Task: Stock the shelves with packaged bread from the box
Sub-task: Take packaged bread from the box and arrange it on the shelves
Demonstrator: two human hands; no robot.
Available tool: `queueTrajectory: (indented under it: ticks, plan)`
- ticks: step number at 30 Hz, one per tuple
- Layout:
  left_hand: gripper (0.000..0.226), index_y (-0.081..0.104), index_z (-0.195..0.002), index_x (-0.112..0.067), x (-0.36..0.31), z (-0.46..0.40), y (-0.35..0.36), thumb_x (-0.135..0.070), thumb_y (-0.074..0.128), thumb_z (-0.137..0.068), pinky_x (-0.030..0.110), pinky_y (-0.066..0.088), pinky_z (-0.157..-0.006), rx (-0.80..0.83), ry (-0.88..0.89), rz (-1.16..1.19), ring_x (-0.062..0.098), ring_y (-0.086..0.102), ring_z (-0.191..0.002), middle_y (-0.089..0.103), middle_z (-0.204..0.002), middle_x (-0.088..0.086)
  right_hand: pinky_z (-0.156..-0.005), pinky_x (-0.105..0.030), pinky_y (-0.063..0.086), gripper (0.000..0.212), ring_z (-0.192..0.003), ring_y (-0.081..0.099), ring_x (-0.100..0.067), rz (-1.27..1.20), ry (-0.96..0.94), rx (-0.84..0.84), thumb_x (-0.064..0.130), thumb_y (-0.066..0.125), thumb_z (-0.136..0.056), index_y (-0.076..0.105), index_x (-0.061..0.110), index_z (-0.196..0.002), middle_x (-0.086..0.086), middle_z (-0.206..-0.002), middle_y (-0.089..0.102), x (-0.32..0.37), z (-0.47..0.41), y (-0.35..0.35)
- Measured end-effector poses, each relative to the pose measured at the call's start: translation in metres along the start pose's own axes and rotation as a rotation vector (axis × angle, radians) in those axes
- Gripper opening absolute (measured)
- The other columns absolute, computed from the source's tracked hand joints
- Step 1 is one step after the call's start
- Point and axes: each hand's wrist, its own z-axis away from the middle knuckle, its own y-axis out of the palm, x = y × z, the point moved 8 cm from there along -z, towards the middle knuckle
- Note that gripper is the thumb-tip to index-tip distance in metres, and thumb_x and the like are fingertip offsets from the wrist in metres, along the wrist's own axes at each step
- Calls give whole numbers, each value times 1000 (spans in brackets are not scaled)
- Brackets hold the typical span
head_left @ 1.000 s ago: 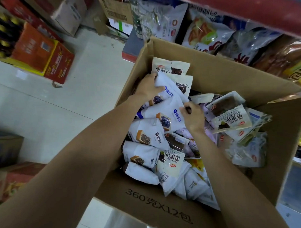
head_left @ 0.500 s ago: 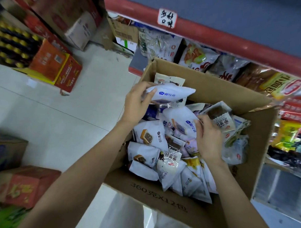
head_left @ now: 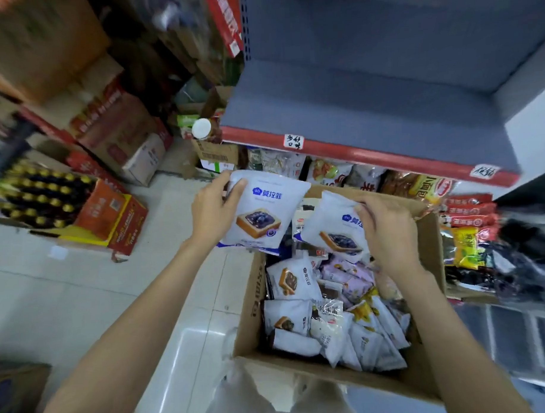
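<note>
Grey shelf [head_left: 370,110] seen bare at 12 o'clock, red-edged, above the open cardboard box [head_left: 253,299] at 5 o'clock, which is still packed with bread packets. One white blueberry-toast packet [head_left: 265,212] is pinched at its upper left corner by the left hand [head_left: 214,211], lifted clear of the box. A second matching packet [head_left: 330,226] is gripped by the right hand [head_left: 386,233] over the box's far edge. Hands are kept apart. Step judged: carry up to shelf; packets best set upright, labels forward, pushed to the back. Versus half a second ago: right hand was down among packets, now lifted holding one; view is tilted up.
</note>
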Motion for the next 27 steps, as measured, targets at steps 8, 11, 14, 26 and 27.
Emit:
queueTrajectory:
  ticks: [8,11,14,26,27]
  plan:
    - [45,25,-60,-25,-55,-76,-100,-27,55,-94,29,24,-53,-24,203,154,7,30,-52,27,-53,-4,-61,-34,41,10,-77,61,-33,32,16,-144,18,53,-92,60,12,-96,-5,-83,68,87,-59,-74]
    - [44,25,-62,-22,-94,-110,-138,-25,53,-96,26,23,-53,-43,305,232,8,27,-52,26,-54,-6,-66,-37,47,7,-77,62,-31,-17,18,-219,19,56,-92,60,16,-97,-2,-82,68,110,-94,-114]
    - [42,27,-63,-16,-138,-144,-171,-28,52,-96,28,23,-55,-68,411,299,9,26,-54,28,-57,-4,-66,-40,49,8,-74,62,-26,-55,-48,-284,20,55,-91,61,17,-97,4,-77,66,134,-129,-156]
    - [38,66,-79,-15,-264,-260,-273,-52,61,-77,52,53,-75,-171,384,404,26,66,-72,71,-77,7,-65,-22,30,9,-78,51,-14,-178,-212,-318,13,55,-90,59,20,-86,11,-76,58,188,-273,-270]
    - [42,66,-80,-13,-272,-270,-277,-54,62,-75,52,54,-76,-154,384,395,30,67,-73,71,-79,10,-62,-21,32,9,-77,51,-14,-194,-207,-309,11,55,-90,60,18,-86,10,-74,57,190,-285,-276]
